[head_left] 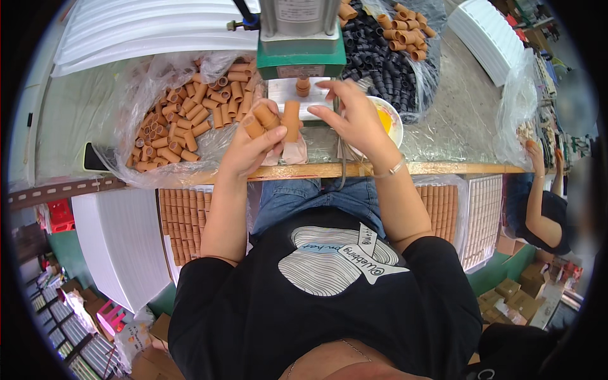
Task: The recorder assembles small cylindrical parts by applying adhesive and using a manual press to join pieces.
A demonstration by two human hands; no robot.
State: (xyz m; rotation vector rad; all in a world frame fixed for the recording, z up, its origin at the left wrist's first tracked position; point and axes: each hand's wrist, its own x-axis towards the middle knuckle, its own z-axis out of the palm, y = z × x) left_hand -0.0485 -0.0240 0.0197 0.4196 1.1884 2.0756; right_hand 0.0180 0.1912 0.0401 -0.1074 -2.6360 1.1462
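My left hand [246, 149] is closed around several short orange-brown tubes [265, 116] above the table's front edge. One longer tube [291, 120] stands upright at its fingertips. Beyond it, an orange-brown piece [303, 87] sits beneath the green-and-grey press [301, 54], over a pale metal plate [278, 95]. My right hand [358, 120] hovers to the right of that plate, thumb and forefinger spread, with nothing visible between them. A folded pinkish cloth [295, 152] lies at the table edge below the tubes.
A heap of orange-brown tubes [183, 120] lies on clear plastic at left. Black fittings [386, 79] are piled at right, behind a white bowl [395, 132] with something yellow inside. A phone-like dark object [95, 158] lies at far left. Another person [546, 209] works at far right.
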